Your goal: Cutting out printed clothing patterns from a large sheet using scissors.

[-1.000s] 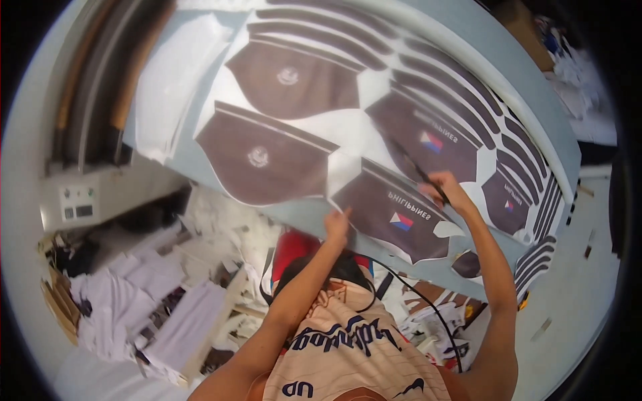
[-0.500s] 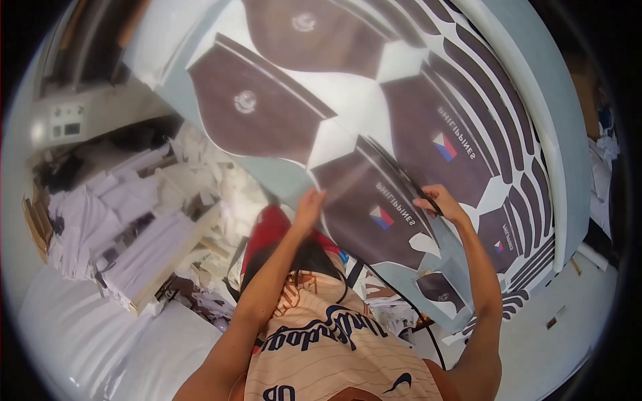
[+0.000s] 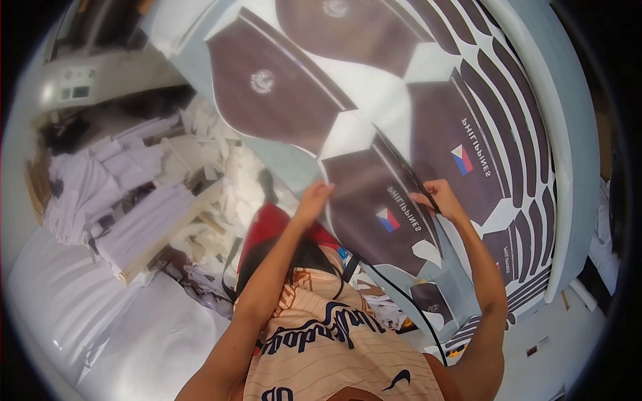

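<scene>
A sheet printed with dark brown pattern pieces lies over a pale blue-grey table. My right hand (image 3: 439,199) grips what look like black scissors (image 3: 425,190), their long dark blades pointing away along the edge of a brown panel (image 3: 364,207) with white lettering and a small flag print. That panel's right side is parted from the sheet near my hand. At the panel's left edge, my left hand (image 3: 314,202) is closed, fingertips pinching the white margin. Farther off lies another brown panel (image 3: 287,83) with a round white emblem.
Heaped white scraps (image 3: 127,187) fill the left side, beside a wooden strip (image 3: 167,240). White plastic-like sheeting (image 3: 53,314) spreads at lower left. A black cable (image 3: 401,291) runs past my right side. The table's raised pale edge (image 3: 568,134) curves along the right.
The view has shifted, so the printed sheet sits a little farther right in the picture. Both hands keep their hold, my right hand now slightly closer to the lettering.
</scene>
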`<state>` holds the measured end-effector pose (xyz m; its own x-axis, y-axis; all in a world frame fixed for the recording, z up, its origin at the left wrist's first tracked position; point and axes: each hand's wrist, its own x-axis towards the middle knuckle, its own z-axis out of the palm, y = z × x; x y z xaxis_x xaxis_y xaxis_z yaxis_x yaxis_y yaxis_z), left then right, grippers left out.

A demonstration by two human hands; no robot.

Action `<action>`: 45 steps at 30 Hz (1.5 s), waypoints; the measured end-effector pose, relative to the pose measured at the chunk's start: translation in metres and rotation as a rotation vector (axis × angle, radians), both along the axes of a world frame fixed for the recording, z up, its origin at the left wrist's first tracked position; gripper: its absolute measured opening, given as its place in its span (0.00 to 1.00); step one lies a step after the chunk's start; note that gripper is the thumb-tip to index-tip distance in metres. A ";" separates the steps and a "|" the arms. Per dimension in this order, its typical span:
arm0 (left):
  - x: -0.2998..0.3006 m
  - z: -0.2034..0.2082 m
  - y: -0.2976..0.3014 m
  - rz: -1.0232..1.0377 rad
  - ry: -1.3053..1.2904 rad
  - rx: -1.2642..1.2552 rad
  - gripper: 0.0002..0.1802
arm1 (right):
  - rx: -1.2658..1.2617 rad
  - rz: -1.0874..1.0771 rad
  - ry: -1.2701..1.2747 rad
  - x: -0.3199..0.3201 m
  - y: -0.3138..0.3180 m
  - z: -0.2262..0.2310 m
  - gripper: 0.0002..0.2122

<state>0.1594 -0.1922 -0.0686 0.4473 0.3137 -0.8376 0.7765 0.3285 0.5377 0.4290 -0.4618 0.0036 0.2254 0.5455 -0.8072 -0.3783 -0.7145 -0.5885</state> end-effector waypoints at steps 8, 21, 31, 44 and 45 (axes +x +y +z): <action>0.007 0.012 -0.011 0.145 -0.158 -0.181 0.22 | 0.023 0.331 0.106 0.092 0.004 0.003 0.20; -0.006 -0.001 -0.008 0.003 -0.229 -0.067 0.28 | -0.089 0.990 0.091 0.220 0.139 0.010 0.25; -0.001 0.013 -0.004 0.017 -0.069 -0.079 0.28 | -0.228 1.285 -0.067 0.248 0.214 0.019 0.20; -0.009 0.010 -0.004 -0.015 -0.009 -0.042 0.25 | -0.121 1.479 -0.148 0.263 0.278 0.005 0.22; -0.010 0.010 -0.004 -0.037 -0.018 -0.015 0.24 | -0.112 1.492 -0.147 0.262 0.282 0.004 0.22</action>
